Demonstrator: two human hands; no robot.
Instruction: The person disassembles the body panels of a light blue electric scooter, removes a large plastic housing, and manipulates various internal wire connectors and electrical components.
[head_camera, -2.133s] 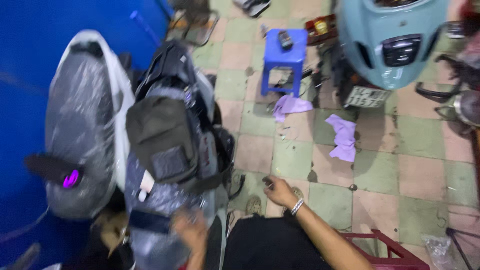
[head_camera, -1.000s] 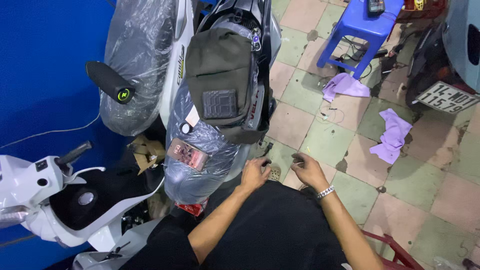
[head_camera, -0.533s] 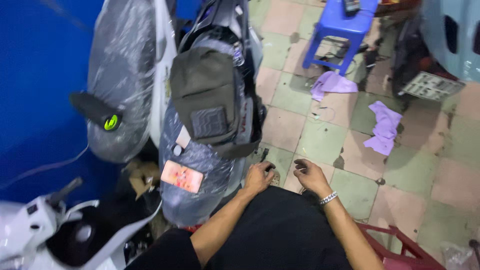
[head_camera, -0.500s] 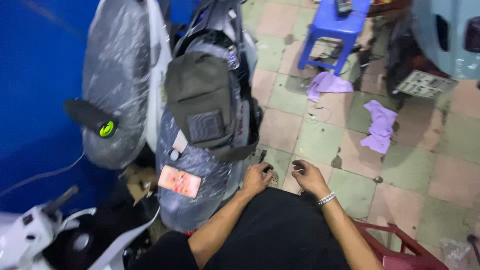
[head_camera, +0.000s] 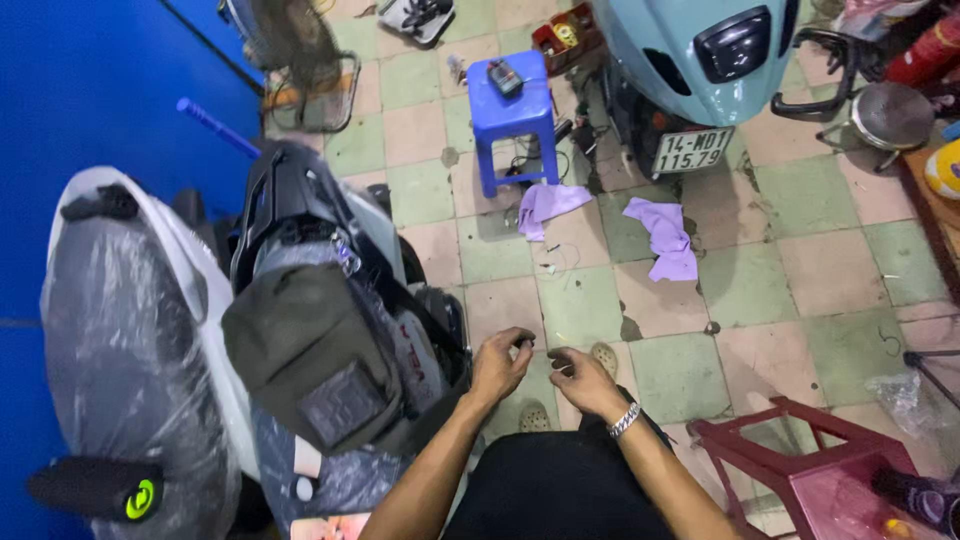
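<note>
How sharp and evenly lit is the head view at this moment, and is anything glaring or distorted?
Head view: mostly sharp, both the left hand and right hand crisp; even overhead light with soft shadows; mild sheen on the plastic-wrapped scooter; wide-angle bending of the tiled floor toward the edges.

Single head view, steep downward look, hands (head_camera: 540, 370) close below, tiled floor (head_camera: 800, 260) farther ahead.

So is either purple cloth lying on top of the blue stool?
No, both purple cloths lie on the tiled floor beside the blue stool.
</note>
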